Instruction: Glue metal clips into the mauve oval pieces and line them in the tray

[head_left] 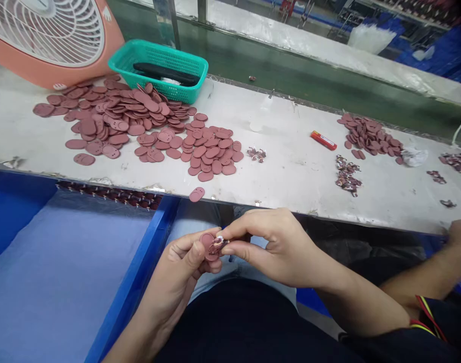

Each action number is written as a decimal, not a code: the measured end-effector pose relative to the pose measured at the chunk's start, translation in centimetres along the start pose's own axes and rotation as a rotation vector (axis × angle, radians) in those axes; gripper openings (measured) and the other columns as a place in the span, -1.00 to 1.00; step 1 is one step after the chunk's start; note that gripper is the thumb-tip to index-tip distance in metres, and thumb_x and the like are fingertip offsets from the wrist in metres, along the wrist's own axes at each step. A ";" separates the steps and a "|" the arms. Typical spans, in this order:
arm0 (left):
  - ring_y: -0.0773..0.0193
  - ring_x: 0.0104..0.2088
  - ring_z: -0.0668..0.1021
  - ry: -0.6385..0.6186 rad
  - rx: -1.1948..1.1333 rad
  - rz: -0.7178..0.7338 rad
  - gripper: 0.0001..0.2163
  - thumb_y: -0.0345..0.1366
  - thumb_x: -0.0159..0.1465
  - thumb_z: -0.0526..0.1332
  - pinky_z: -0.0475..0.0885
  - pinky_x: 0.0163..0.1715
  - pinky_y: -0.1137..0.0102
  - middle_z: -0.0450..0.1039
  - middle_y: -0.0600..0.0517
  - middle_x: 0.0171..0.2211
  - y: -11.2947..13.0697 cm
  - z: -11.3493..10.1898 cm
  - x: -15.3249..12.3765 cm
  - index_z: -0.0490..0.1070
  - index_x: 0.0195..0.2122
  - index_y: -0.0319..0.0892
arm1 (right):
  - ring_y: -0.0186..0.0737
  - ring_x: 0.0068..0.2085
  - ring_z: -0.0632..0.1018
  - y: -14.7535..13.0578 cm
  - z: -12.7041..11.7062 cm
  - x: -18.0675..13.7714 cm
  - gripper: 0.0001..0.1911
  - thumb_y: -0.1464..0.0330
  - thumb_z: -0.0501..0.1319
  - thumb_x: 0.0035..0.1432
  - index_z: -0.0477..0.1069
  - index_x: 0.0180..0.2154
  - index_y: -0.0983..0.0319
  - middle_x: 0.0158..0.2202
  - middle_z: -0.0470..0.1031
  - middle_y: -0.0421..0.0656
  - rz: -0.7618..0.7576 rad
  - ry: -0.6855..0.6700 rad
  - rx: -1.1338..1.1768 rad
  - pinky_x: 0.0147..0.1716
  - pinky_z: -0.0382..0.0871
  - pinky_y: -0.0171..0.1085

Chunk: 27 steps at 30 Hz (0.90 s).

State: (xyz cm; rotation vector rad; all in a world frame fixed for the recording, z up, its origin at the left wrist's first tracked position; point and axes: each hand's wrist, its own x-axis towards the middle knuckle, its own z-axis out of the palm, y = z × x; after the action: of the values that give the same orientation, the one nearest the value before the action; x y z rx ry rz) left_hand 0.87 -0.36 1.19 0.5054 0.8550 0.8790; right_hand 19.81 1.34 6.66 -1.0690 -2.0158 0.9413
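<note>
Above my lap, my left hand [190, 257] pinches a reddish-brown oval disc [207, 242] between thumb and fingers. My right hand [275, 244] meets it from the right, with thumb and forefinger closed on a small dark figure-like piece with white bits [217, 244]. That piece lies against the face of the disc; whether it is fixed there I cannot tell. A pair of overlapping discs [197, 194] rests at the table's front edge just beyond my hands. Behind them is a heap of the same discs [211, 151], beside a few small figure-like pieces [256, 154].
A green basket [158, 53] holding a long black object stands by an orange fan [56, 40]. Further right lie a red-yellow box [323, 140], more figure-like pieces [347, 176] and smaller discs [372, 135]. A blue tray [64, 262] is left; another person's arm [434, 272] is right.
</note>
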 end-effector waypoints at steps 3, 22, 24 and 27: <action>0.44 -0.53 0.48 0.011 -0.003 -0.005 -0.75 -0.06 0.08 0.46 0.43 -0.48 0.57 0.49 0.07 -0.54 0.0 0.1 0.0 0.67 -0.40 -0.16 | -0.36 -0.34 0.61 -0.1 -0.1 0.1 -0.90 0.49 0.32 0.21 0.54 -0.20 0.28 -0.35 0.64 -0.20 -0.029 -0.011 -0.037 -0.29 0.43 -0.42; 0.45 -0.58 0.46 0.060 -0.087 -0.102 -0.63 -0.06 -0.10 0.55 0.43 -0.55 0.56 0.48 0.06 -0.54 0.0 0.5 -0.1 0.69 -0.34 -0.21 | -0.37 -0.40 0.57 -0.5 0.2 0.2 -0.92 0.55 0.32 0.18 0.50 -0.26 0.31 -0.38 0.62 -0.18 -0.188 -0.007 -0.131 -0.34 0.43 -0.43; 0.45 -0.58 0.46 0.052 -0.098 -0.113 -0.62 -0.07 -0.11 0.55 0.44 -0.54 0.56 0.48 0.05 -0.53 0.0 0.5 -0.1 0.69 -0.33 -0.21 | -0.36 -0.40 0.57 -0.4 0.3 0.2 -0.92 0.54 0.31 0.19 0.49 -0.25 0.30 -0.38 0.62 -0.18 -0.192 -0.008 -0.139 -0.35 0.44 -0.42; 0.45 -0.57 0.47 0.047 -0.115 -0.121 -0.66 -0.11 -0.10 0.56 0.45 -0.53 0.56 0.49 0.05 -0.51 0.1 0.5 -0.1 0.69 -0.34 -0.19 | -0.35 -0.40 0.57 -0.3 0.4 0.0 -0.93 0.52 0.29 0.22 0.49 -0.23 0.27 -0.38 0.62 -0.18 -0.192 0.001 -0.141 -0.36 0.46 -0.41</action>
State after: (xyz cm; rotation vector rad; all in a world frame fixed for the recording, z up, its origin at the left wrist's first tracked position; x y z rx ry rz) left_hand 1.21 -0.44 1.56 0.3304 0.8631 0.8267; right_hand 19.34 1.10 6.74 -0.9277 -2.1664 0.7079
